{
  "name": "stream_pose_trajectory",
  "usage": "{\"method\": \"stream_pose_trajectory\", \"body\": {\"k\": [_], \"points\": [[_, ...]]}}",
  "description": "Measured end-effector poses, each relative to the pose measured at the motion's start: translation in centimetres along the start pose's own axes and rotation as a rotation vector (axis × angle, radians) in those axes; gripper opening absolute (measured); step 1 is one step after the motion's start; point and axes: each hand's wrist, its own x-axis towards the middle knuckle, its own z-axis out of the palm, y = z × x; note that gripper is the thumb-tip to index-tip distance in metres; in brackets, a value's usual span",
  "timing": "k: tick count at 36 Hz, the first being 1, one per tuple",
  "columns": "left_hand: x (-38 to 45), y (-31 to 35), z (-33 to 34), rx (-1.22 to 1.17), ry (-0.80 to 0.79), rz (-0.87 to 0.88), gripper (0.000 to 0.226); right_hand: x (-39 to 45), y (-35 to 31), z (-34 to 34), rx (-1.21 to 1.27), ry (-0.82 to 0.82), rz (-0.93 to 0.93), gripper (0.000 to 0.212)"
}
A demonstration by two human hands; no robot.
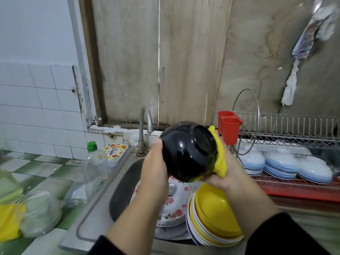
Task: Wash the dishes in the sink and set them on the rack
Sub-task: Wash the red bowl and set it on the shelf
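Glossy black round bowl (187, 151) is held up over the steel sink (95, 205), foot toward the camera, mouth facing away; likely melamine or glazed ceramic, can't tell which. Looks light enough for one hand and stiff, but wet and shiny, so I'd expect it to be slippery, and if ceramic it would chip on the stacked dishes below. Left hand (154, 173) grips it at the rim side, fingers wrapped out of view behind the wall. Right hand (222, 175) holds a yellow sponge pad (219, 162) pressed against the bowl's right flank; sponge is soft and adds friction. Best hold is probably across the rim, thumb outside, fingers inside, not the smooth belly. Surface: strong highlights, no visible suds or residue. Thin stream runs from the curved chrome tap (145, 126) just behind it. Wire dish rack (294, 133) sits to the right, white-and-blue plates already in it
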Motion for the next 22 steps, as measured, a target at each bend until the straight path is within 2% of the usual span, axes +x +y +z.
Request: {"method": "stream_pose_trajectory", "body": {"k": [2,4,6,8,10,12,14,16,17,19,22], "points": [[1.1,1.3,0.2,-0.052,-0.027,-0.134,0.024,-0.2,-1.0,0.5,-0.119,-0.028,-0.007,0.053],[2.0,2.3,0.7,-0.048,0.050,-0.163,0.022,-0.5,-0.8,0.8,-0.124,-0.014,-0.001,0.049],[2.3,2.2,1.6,-0.053,0.167,-0.080,0.024,-0.5,0.8,1.1,-0.064,0.014,-0.095,0.038],[1.7,1.0,2.1,0.088,0.255,0.078,0.030,-0.1,2.7,1.0,0.123,0.010,-0.138,0.035],[0.8,-0.5,2.1,0.189,0.288,0.188,0.037,0.0,3.8,0.7,0.281,0.029,-0.120,0.053],[0.6,-1.4,1.6,0.140,0.183,0.114,0.042,-0.2,3.2,0.0,0.224,-0.002,-0.114,0.045],[1.2,-0.8,0.7,-0.015,0.033,-0.082,0.041,-0.5,1.5,-0.7,0.020,0.020,-0.098,0.028],[1.7,0.4,0.5,-0.133,-0.053,-0.222,0.037,-0.3,0.2,-0.8,-0.023,-0.041,-0.055,0.040],[2.0,0.9,0.5,-0.160,-0.047,-0.244,0.035,-0.2,0.1,-0.6,0.023,-0.046,-0.060,0.049],[2.0,1.4,1.0,-0.171,0.048,-0.195,0.032,-0.1,0.5,0.1,0.066,0.016,-0.078,0.057],[1.3,0.3,1.8,-0.086,0.195,0.001,0.036,-0.3,2.7,0.7,0.257,0.050,-0.157,0.050]]}}
